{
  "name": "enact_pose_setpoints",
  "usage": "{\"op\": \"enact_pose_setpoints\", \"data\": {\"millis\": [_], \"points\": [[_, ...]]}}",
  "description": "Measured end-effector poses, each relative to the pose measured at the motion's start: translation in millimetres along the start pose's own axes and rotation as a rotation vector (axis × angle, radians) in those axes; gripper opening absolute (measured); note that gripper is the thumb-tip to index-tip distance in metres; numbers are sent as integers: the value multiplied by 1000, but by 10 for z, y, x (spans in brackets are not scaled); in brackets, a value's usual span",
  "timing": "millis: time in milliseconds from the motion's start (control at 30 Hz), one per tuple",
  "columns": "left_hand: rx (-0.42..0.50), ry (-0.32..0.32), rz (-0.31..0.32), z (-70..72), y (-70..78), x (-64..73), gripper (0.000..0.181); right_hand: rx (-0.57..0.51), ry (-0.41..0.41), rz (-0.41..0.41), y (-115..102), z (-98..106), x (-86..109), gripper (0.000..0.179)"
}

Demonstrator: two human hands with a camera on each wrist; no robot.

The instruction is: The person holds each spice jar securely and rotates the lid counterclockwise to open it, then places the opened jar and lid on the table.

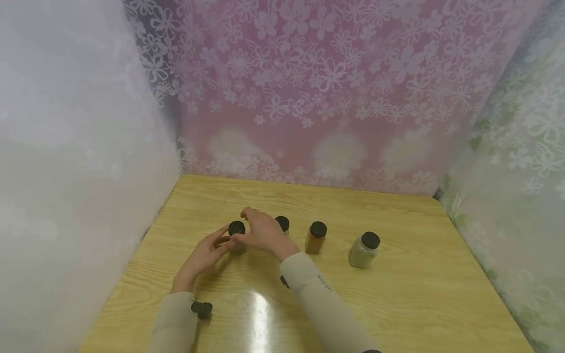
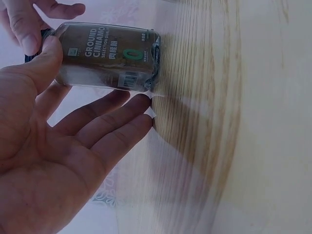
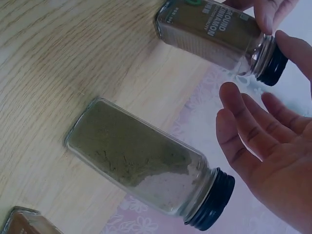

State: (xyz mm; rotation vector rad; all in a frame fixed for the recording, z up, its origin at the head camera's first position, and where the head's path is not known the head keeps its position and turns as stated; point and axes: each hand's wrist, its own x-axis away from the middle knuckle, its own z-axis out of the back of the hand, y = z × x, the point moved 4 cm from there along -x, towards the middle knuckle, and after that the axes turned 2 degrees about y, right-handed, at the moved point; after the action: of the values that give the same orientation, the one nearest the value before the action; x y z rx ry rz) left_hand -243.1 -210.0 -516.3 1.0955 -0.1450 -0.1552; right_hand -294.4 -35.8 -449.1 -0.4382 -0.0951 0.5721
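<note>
A glass spice jar labelled ground cinnamon (image 2: pixel 107 56) with a black screw lid (image 1: pixel 237 227) stands upright on the wooden table, at the left end of a row of jars. My left hand (image 1: pixel 205 252) holds it near the neck between thumb and index finger, while its other fingers spread beside the base. From the right, my right hand (image 1: pixel 265 233) reaches over, its thumb at the lid and its other fingers loosely spread beyond the jar. Close by my right hand is a jar of greenish powder (image 3: pixel 136 151), partly hidden by that hand in the head view.
To the right stand a jar of orange-brown powder (image 1: pixel 315 241) and a larger jar with pale contents (image 1: pixel 363 252), both with black lids. Floral curtains (image 1: pixel 309 98) border the table (image 1: pixel 410 294) at the back and right, and a white sheet (image 1: pixel 88 147) hangs on the left.
</note>
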Motion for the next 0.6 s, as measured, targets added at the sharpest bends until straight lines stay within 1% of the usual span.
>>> {"op": "enact_pose_setpoints", "data": {"millis": [133, 267, 367, 533, 600], "points": [[23, -3, 9, 9, 8, 14, 67, -43, -20, -5, 20, 18, 9, 54], [23, 1, 27, 17, 6, 11, 70, -56, -37, 26, 16, 34, 11, 49], [14, -3, 19, 17, 0, 8, 69, -51, -54, 46, 0, 21, 0, 53], [-24, 3, -31, 12, -6, -6, 63, -16, -67, 66, -61, -44, -28, 65], [-35, 4, -44, 8, -8, -10, 62, 13, -68, 75, -90, -76, -36, 66]]}}
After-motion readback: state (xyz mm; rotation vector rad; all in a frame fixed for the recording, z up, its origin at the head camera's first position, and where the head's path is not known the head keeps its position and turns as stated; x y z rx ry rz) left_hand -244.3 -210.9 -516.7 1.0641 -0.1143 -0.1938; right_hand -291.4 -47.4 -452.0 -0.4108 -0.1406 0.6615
